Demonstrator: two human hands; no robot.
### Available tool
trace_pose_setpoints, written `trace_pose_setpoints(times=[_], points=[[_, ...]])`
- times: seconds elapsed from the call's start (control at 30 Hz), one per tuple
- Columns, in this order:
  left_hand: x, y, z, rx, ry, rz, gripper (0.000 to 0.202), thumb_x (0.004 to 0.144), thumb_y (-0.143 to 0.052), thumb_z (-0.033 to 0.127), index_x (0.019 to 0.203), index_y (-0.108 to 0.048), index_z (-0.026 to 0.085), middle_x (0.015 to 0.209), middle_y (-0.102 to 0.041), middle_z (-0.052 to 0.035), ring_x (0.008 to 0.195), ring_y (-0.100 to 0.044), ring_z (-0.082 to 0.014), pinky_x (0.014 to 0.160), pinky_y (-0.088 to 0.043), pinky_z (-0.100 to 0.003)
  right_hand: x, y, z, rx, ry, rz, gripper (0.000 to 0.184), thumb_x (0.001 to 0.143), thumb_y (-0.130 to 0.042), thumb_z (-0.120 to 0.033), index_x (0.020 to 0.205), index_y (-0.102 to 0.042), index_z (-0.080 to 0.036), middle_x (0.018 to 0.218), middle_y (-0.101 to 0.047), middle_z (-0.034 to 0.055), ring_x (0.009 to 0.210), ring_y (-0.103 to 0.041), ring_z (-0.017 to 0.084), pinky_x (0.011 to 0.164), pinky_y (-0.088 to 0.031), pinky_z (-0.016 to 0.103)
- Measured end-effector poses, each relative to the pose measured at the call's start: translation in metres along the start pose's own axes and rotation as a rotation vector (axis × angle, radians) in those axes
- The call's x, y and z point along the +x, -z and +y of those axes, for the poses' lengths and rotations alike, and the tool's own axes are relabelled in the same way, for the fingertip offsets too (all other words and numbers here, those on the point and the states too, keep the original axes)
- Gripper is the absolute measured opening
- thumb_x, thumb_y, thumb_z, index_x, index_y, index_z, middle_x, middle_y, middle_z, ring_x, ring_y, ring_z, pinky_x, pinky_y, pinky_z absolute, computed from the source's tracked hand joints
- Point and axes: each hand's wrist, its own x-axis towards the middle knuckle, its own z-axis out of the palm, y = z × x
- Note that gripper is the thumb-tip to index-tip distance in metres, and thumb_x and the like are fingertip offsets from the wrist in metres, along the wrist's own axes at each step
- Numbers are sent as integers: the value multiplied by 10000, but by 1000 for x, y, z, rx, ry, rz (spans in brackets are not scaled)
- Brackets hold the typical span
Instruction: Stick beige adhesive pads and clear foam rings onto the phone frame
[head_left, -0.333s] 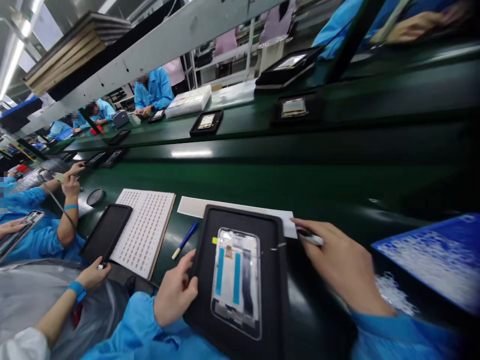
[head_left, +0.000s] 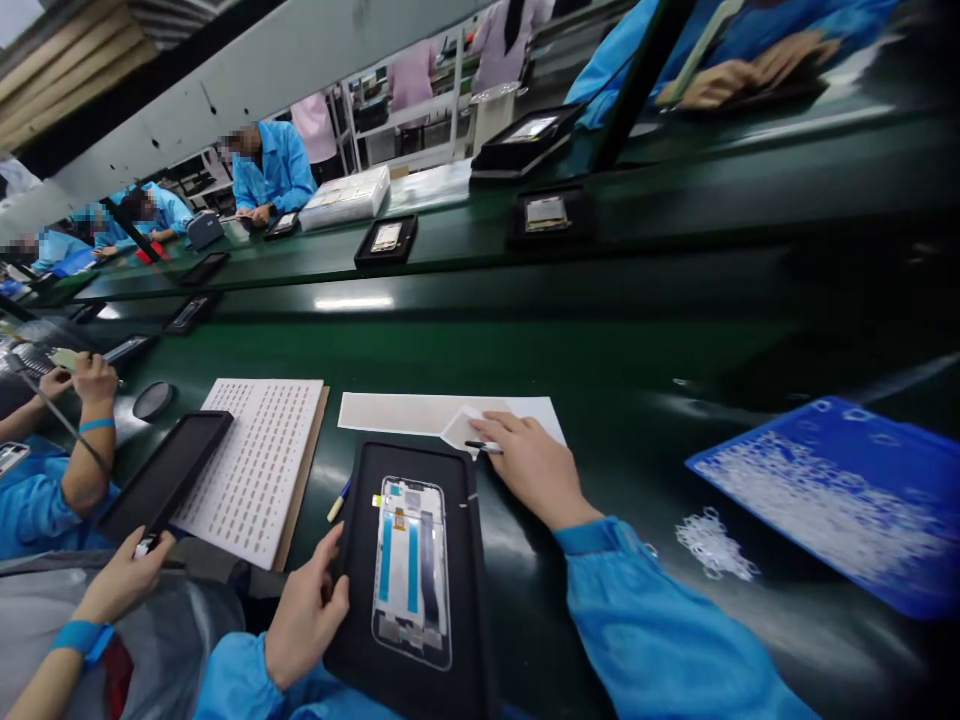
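Note:
My left hand [head_left: 304,612] grips the left edge of a black tray [head_left: 463,560] near my body. In the tray lies a phone frame [head_left: 411,570] with two blue strips and a small yellow tab. My right hand [head_left: 531,465] rests beyond the tray's far edge, on a white paper sheet [head_left: 390,412]. It pinches a thin dark tweezer-like tool [head_left: 480,446], whose tip touches a small white piece [head_left: 465,428] on the sheet. A blue pen [head_left: 339,498] lies between the tray and a white perforated board [head_left: 251,465].
A blue bin [head_left: 840,495] of small clear parts sits at the right, with loose parts [head_left: 712,545] spilled beside it. A co-worker's hand [head_left: 124,575] holds a second black tray [head_left: 165,478] at the left. Other trays ride the green conveyor [head_left: 525,340]; people in blue work beyond.
My right hand moved left from the tray's right corner to the white sheet beyond the tray. The view shifted, so the tray sits lower and smaller. My left hand keeps its grip.

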Motion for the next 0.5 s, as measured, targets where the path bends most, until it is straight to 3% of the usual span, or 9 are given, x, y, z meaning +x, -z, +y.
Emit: trace_pose_setpoints(times=[0.1, 0.27, 0.37, 0.5], points=[[1, -7, -1, -5, -96, -188, 572, 841, -447, 263, 1377, -420, 461, 871, -704, 59, 605, -635, -157, 629, -527, -286, 2, -2, 6, -22, -47, 26, 368, 856, -461, -85, 1085, -717, -218, 1198, -638, 60, 959, -584, 268, 654, -523, 343], [11, -19, 7, 141, -184, -185, 571, 817, -487, 222, 1380, -457, 305, 1073, -674, -26, 567, -610, -125, 613, -538, -279, -3, -7, 11, 35, -136, 208, 314, 920, -432, -170, 1066, -707, -202, 1124, -667, 57, 925, -602, 247, 636, -493, 331], [23, -12, 14, 276, -263, -113, 484, 845, -542, 290, 1327, -510, 264, 1206, -613, -61, 607, -617, -116, 596, -526, -263, -8, -7, 10, 74, -170, 294, 303, 914, -435, -205, 1053, -704, -191, 1071, -677, 67, 891, -616, 236, 603, -464, 315], [53, 7, 26, 459, -349, 114, 293, 907, -543, 351, 1182, -594, 265, 1053, -657, -32, 813, -660, -162, 684, -513, -252, -11, -5, 9, 103, -198, 322, 299, 900, -450, -247, 1048, -703, -193, 1015, -676, 72, 867, -625, 233, 587, -431, 302]])
